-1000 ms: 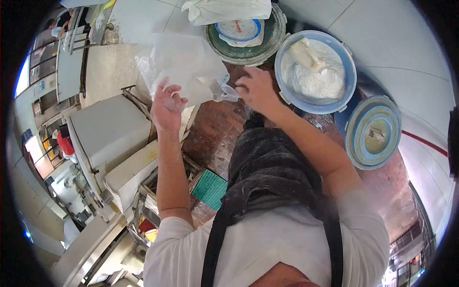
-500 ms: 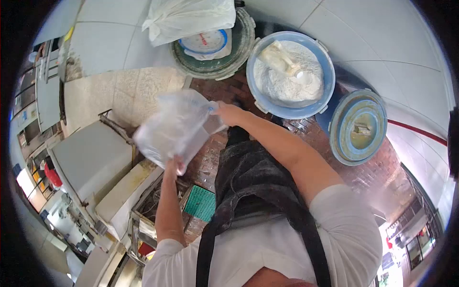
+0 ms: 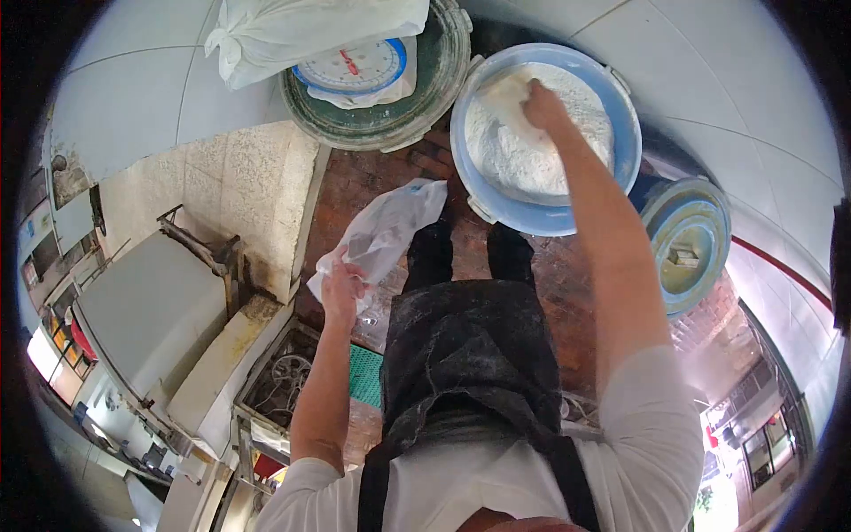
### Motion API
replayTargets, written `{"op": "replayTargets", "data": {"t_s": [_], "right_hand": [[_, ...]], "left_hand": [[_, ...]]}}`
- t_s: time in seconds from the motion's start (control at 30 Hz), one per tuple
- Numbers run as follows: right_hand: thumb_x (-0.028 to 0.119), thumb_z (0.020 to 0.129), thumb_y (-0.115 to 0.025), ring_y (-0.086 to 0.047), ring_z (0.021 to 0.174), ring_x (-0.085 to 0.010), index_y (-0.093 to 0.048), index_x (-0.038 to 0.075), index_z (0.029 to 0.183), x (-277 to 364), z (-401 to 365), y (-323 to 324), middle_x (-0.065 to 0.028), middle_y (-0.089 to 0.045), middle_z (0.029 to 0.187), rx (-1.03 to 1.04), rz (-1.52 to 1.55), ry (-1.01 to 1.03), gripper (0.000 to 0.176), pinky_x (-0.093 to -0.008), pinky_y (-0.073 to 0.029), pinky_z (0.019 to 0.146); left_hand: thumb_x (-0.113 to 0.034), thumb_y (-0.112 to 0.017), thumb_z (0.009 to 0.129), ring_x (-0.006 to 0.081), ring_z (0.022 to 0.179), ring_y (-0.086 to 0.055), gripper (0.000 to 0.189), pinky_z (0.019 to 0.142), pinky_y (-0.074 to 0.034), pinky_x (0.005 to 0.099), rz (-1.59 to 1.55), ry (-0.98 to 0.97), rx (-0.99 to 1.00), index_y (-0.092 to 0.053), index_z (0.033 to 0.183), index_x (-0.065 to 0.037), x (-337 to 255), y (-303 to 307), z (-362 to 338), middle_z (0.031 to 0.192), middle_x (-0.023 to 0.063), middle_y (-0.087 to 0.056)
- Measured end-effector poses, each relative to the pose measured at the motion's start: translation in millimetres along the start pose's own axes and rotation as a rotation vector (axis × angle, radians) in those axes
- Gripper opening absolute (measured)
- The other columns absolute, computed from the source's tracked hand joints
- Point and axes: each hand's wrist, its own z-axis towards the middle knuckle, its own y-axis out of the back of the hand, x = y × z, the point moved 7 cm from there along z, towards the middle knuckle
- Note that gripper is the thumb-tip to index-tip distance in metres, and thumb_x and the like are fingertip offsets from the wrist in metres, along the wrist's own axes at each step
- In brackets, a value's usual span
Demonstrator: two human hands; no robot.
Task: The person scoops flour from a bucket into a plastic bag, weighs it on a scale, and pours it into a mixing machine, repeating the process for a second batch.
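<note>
Plastic bag (image 3: 390,230) hanging limp above brick floor (image 3: 368,182), one edge pinched in left hand (image 3: 341,288), right hand (image 3: 542,105) closed around pale scoop (image 3: 503,93) inside blue flour tub (image 3: 631,133), scale (image 3: 350,66) just beside

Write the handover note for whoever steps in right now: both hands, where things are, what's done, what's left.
Left hand: grips the clear plastic bag by one edge; the bag hangs limp and looks empty.
Right hand: inside the blue tub, over the flour, at the scoop; grip unclear.
Done: bag in hand.
Left: no flour shows in the bag.
Nearby: the scale beside the tub carries a filled white bag.
</note>
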Motion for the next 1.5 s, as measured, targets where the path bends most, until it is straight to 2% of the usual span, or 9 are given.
{"op": "replayTargets", "data": {"t_s": [0.17,0.3,0.47,0.57,0.8,1.0,1.1,1.27,1.5], "right_hand": [[0.035,0.086,-0.069,-0.068,0.09,-0.043,-0.059,0.006,0.112,1,-98,141,-0.0231,-0.07,0.093,-0.081,-0.207,-0.018,0.04,-0.0531,-0.052,0.077],[0.032,0.085,-0.07,-0.069,0.085,-0.0394,-0.061,0.006,0.106,-13,-159,181,-0.0198,-0.071,0.087,-0.069,-0.403,0.006,0.035,-0.0515,-0.053,0.073],[0.037,0.086,-0.068,-0.071,0.081,-0.0332,-0.061,0.009,0.104,-97,-147,61,-0.017,-0.071,0.081,0.062,-0.485,-0.008,0.035,-0.048,-0.054,0.07],[0.042,0.087,-0.066,-0.071,0.08,-0.0342,-0.06,0.009,0.106,-86,-132,21,-0.0164,-0.071,0.081,0.007,-0.424,-0.066,0.039,-0.0483,-0.054,0.069],[0.049,0.085,-0.067,-0.07,0.08,-0.0373,-0.059,0.01,0.107,-97,-164,3,-0.0161,-0.071,0.082,0.033,-0.283,-0.154,0.045,-0.0481,-0.053,0.068],[0.053,0.082,-0.068,-0.069,0.078,-0.0391,-0.061,0.009,0.104,-93,-110,-47,-0.0169,-0.07,0.081,-0.13,-0.151,-0.23,0.049,-0.0502,-0.053,0.067],[0.053,0.084,-0.068,-0.069,0.077,-0.0396,-0.062,0.009,0.104,-75,-87,-57,-0.0176,-0.07,0.079,-0.042,-0.105,-0.228,0.049,-0.0511,-0.052,0.067],[0.05,0.085,-0.068,-0.069,0.077,-0.0387,-0.063,0.011,0.103,-89,-88,-76,-0.0187,-0.069,0.078,-0.047,-0.025,-0.168,0.043,-0.0512,-0.052,0.065],[0.049,0.083,-0.071,-0.069,0.075,-0.0378,-0.062,0.011,0.103,-76,-45,-103,-0.0164,-0.069,0.077,-0.117,0.03,-0.166,0.044,-0.0492,-0.052,0.065]], "left_hand": [[-0.042,-0.048,0.103,0.0078,0.049,-0.043,0.048,0.052,-0.047,0.0297,0.051,-0.08,0.022,-0.049,0.14,-0.01,-18,-16,23,0.08,0.0001,-0.057],[-0.049,-0.045,0.103,0.0078,0.055,-0.043,0.056,0.058,-0.048,0.0293,0.007,-0.078,0.036,-0.052,0.138,-0.006,-25,-37,35,0.076,0.0025,-0.056],[-0.048,-0.042,0.104,0.0097,0.054,-0.042,0.053,0.057,-0.048,0.0301,0.035,-0.024,0.07,-0.052,0.137,-0.007,-16,-47,37,0.077,0.0037,-0.055],[-0.049,-0.041,0.104,0.0107,0.054,-0.042,0.053,0.057,-0.048,0.0307,0.049,0.005,0.047,-0.052,0.136,-0.008,-13,-39,42,0.077,0.0037,-0.055],[-0.055,-0.037,0.103,0.0112,0.055,-0.043,0.06,0.057,-0.047,0.0301,-0.062,0.087,-0.006,-0.049,0.138,-0.007,3,-36,53,0.076,0.0034,-0.053],[-0.056,-0.04,0.102,0.0109,0.055,-0.041,0.063,0.059,-0.044,0.0307,-0.028,0.104,0.007,-0.046,0.139,-0.005,12,-39,62,0.074,0.0016,-0.052],[-0.057,-0.04,0.101,0.012,0.056,-0.042,0.065,0.059,-0.043,0.0319,-0.026,0.116,0.002,-0.045,0.139,-0.004,35,-32,85,0.074,0.0015,-0.052],[-0.061,-0.038,0.1,0.0123,0.058,-0.042,0.065,0.059,-0.039,0.0314,-0.229,0.17,-0.144,-0.044,0.14,-0.009,4,-14,85,0.075,0.0017,-0.053],[-0.051,-0.035,0.105,0.012,0.061,-0.045,0.048,0.055,-0.041,0.0311,-0.216,-0.036,-0.348,-0.046,0.135,-0.016,-54,10,59,0.084,0.0024,-0.055]]}}
